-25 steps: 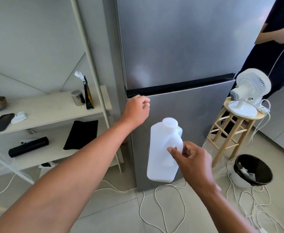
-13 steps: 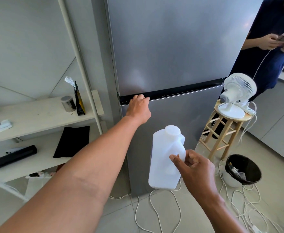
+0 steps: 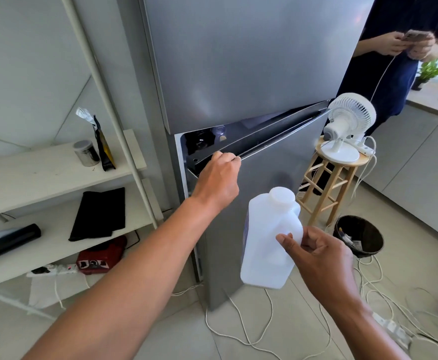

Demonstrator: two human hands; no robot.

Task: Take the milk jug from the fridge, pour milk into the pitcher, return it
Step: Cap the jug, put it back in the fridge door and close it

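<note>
A tall steel fridge (image 3: 249, 63) fills the middle of the view. Its lower door (image 3: 272, 183) stands ajar at the left side, with a dark gap showing bottles inside. My left hand (image 3: 219, 179) grips the top edge of that lower door, fingers curled over it. My right hand (image 3: 319, 258) holds a capped white milk jug (image 3: 265, 242) by its handle, upright, in front of the lower door. No pitcher is in view.
A white shelf unit (image 3: 51, 175) with a tin, a bag and black items stands to the left. On the right are a wooden stool (image 3: 328, 188) carrying a small fan (image 3: 347, 126), a black bin (image 3: 359, 239), a person in dark blue (image 3: 404, 55), and white cables across the floor.
The lower fridge door was closed with my left hand at its top edge; now it has swung partly open. The jug in my right hand stays at about the same height.
</note>
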